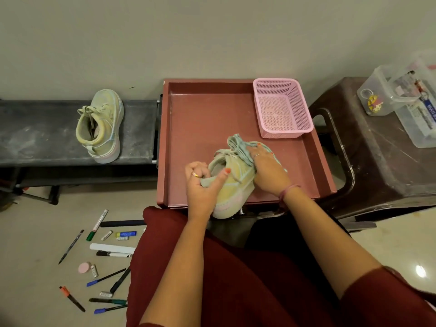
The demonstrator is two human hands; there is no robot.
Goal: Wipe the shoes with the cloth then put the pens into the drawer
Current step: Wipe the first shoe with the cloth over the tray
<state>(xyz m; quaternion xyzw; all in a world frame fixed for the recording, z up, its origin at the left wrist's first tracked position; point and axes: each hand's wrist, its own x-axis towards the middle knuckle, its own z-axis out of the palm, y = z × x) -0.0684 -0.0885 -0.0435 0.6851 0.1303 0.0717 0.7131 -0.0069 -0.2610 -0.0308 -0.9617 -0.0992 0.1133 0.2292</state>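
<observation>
A pale yellow-green shoe (232, 185) lies over the front edge of the open red drawer (203, 119). My left hand (203, 185) grips its heel collar, thumb over the rim. My right hand (266, 166) presses a pale grey-green cloth (240, 147) onto the shoe's top near the laces. The second shoe (100, 126) stands alone on the dark shelf (42, 135) at the left. Several pens and markers (99, 223) lie scattered on the floor at the lower left.
A pink mesh basket (282, 108) sits in the drawer's back right corner. A dark brown plastic stool (382, 156) at the right carries clear plastic boxes (401, 95) with small items. My red-clothed lap (236, 279) fills the foreground. A wall stands behind.
</observation>
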